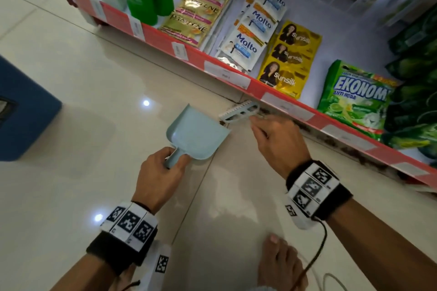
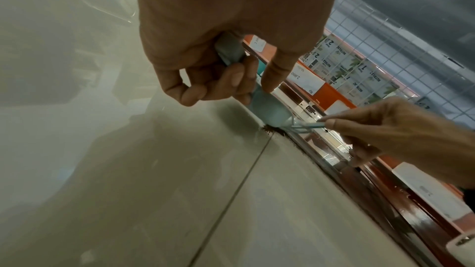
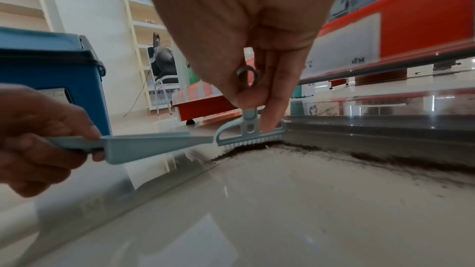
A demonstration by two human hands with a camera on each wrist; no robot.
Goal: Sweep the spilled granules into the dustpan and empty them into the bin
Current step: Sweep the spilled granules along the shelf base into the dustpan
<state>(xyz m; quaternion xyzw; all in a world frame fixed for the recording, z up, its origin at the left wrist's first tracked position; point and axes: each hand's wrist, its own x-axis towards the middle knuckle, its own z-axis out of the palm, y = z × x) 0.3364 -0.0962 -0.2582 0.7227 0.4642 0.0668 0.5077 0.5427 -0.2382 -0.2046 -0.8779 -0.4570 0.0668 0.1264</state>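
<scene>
My left hand (image 1: 163, 168) grips the handle of a pale blue dustpan (image 1: 196, 134), whose front lip rests on the tiled floor near the shelf base. My right hand (image 1: 274, 139) pinches the handle of a small pale blue brush (image 1: 238, 112); its bristles (image 3: 253, 141) sit on a dark heap of granules (image 3: 244, 149) just in front of the dustpan (image 3: 144, 145). More granules (image 3: 401, 161) trail along the floor under the shelf edge to the right. A blue bin (image 1: 23, 111) stands at the left, also seen in the right wrist view as the bin (image 3: 51, 80).
A low red-edged shelf (image 1: 236, 78) carries shampoo bottles, sachets and detergent bags and runs diagonally right of the spill. My bare foot (image 1: 281, 264) and a cable (image 1: 319, 250) are near the bottom. Open tile floor (image 1: 94, 78) lies between dustpan and bin.
</scene>
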